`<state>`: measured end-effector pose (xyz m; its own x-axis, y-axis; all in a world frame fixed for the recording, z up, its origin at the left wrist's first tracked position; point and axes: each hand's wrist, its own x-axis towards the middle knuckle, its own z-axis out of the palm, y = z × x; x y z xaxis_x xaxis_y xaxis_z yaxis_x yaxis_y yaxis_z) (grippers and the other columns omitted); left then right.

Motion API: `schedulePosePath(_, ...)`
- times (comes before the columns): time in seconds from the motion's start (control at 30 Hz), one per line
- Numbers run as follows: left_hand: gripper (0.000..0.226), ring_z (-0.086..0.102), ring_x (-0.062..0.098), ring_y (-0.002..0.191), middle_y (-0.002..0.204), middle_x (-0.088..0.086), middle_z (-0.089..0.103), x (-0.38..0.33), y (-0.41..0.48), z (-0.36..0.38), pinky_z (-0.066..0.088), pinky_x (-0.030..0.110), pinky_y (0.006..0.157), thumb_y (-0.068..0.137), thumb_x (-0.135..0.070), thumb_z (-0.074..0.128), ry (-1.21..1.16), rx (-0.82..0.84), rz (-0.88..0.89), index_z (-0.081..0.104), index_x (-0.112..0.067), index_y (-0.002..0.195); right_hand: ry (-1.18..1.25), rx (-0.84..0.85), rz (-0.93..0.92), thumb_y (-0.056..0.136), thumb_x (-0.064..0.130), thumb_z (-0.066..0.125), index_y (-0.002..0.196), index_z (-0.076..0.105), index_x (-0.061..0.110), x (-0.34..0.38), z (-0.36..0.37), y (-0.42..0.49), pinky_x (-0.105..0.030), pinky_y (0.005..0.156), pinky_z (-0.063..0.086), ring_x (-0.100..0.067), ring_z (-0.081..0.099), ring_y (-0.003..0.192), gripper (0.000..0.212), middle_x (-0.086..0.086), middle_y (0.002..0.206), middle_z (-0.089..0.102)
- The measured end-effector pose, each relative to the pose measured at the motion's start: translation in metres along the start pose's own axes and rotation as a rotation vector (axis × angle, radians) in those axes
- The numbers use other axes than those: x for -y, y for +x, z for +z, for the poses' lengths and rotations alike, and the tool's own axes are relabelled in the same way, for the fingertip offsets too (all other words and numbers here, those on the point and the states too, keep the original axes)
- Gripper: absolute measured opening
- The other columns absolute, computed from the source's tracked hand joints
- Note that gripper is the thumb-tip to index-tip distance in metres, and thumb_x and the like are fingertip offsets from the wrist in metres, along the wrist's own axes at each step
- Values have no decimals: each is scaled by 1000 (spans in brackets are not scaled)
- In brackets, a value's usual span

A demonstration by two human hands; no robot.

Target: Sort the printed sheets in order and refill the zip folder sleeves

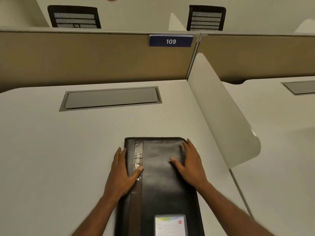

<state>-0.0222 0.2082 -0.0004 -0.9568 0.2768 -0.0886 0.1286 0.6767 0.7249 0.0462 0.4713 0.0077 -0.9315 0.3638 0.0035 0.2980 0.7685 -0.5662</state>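
A black leather zip folder [160, 184] lies closed on the white desk [59, 150], its long side running away from me. A glossy strip with white lettering runs along its left side. A clear window near its front edge shows a printed card [170, 225]. My left hand [121, 174] lies against the folder's left edge, fingers straight along the side and thumb on the lettered strip. My right hand [189, 164] rests flat on the cover's far right part, fingers straight toward the far right corner. No loose printed sheets are in view.
A grey cable hatch [110, 97] is set into the desk beyond the folder. A tan partition [85, 57] with a blue "109" sign [171, 41] closes the back. A white side divider [221, 108] stands to the right. Two black chairs [75, 17] sit behind the partition.
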Motion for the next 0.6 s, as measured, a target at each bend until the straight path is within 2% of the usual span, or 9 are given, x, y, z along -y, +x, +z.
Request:
schedulePosePath(0.1, 101, 8, 0, 146, 164, -14, 0, 5, -25, 0, 17, 26, 117, 78, -66, 61, -8, 51, 54, 13, -25, 157, 53, 46, 87, 82, 74, 57, 156, 19, 27, -14, -2, -50, -32, 122, 17, -14, 15, 151, 96, 3, 166, 10)
schedulePosePath(0.3, 98, 1, -1, 147, 163, -18, -11, 13, -75, 6, 19, 27, 115, 78, -64, 61, -17, 54, 94, 13, -31, 157, 39, 110, 58, 73, 87, 50, 158, 3, 32, -13, 8, -104, -38, 124, 16, -12, 6, 152, 111, 7, 166, -1)
schedulePosePath(0.47, 89, 11, 9, 149, 164, -12, -2, 10, -86, 14, 24, 30, 115, 80, -55, 68, -17, 6, 73, 26, -28, 153, -6, 136, 48, 76, 83, 51, 159, 2, 26, -10, 5, -94, -39, 125, 12, -18, 2, 153, 112, 0, 167, -4)
schedulePosePath(0.6, 86, 14, 17, 150, 165, -4, 3, 6, -86, 19, 24, 31, 114, 82, -47, 72, -4, -20, 51, 29, -24, 153, 1, 149, 49, 77, 84, 49, 159, 2, 24, -9, 7, -85, -41, 125, 10, -21, 1, 153, 112, -1, 167, -5)
